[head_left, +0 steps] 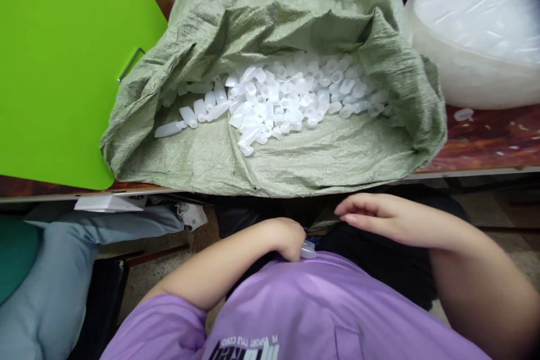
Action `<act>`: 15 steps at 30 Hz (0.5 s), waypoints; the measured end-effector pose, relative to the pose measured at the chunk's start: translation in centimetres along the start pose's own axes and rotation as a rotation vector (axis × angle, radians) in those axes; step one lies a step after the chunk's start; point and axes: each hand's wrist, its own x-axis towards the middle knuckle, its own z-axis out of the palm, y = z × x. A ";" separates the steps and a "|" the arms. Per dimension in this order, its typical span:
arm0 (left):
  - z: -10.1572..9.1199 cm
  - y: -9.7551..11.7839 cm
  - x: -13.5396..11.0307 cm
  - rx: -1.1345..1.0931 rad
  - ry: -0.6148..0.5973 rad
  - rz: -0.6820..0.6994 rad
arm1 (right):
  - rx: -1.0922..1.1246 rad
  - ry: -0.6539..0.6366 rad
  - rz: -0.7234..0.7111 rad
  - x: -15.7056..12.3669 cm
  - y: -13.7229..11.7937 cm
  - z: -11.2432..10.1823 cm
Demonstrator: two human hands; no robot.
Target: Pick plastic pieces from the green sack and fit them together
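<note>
Close to the purple shirt, my left hand (291, 238) is curled closed around a translucent plastic piece (309, 250) that pokes out beside the fingers. To its right, my right hand (373, 215) hovers below the table edge, fingers stretched out and thumb slightly apart; nothing shows in it. In front of both hands lies an open green woven sack (320, 152), its mouth facing me. Inside it is a heap of small translucent white plastic pieces (287, 98), many with a hollow round end and a flat, slanted tip. Several trail off to the left.
On the right, a large whitish bowl (468, 81) is piled high with translucent plastic pieces, and one loose piece (464, 115) lies below it on the reddish table (485, 143). A bright green board (71, 67) covers the left. Another person's grey-trousered leg (63, 264) is at lower left.
</note>
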 end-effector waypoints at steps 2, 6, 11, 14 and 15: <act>0.0 -0.1 0.4 -0.112 0.026 0.027 | -0.023 0.085 -0.109 -0.6 -2.6 -1.3; 0.5 -0.1 1.8 -0.274 0.084 0.056 | -0.382 0.551 -0.200 3.1 -6.8 -3.1; 1.4 -0.4 2.1 -0.296 0.168 0.052 | -0.831 0.673 -0.052 10.7 -9.3 -4.0; 2.0 -1.1 0.8 -0.321 0.264 0.090 | -0.875 0.629 0.039 12.7 -9.3 -4.2; 2.3 -1.3 0.3 -0.326 0.298 0.106 | -0.866 0.609 0.060 12.9 -9.1 -4.3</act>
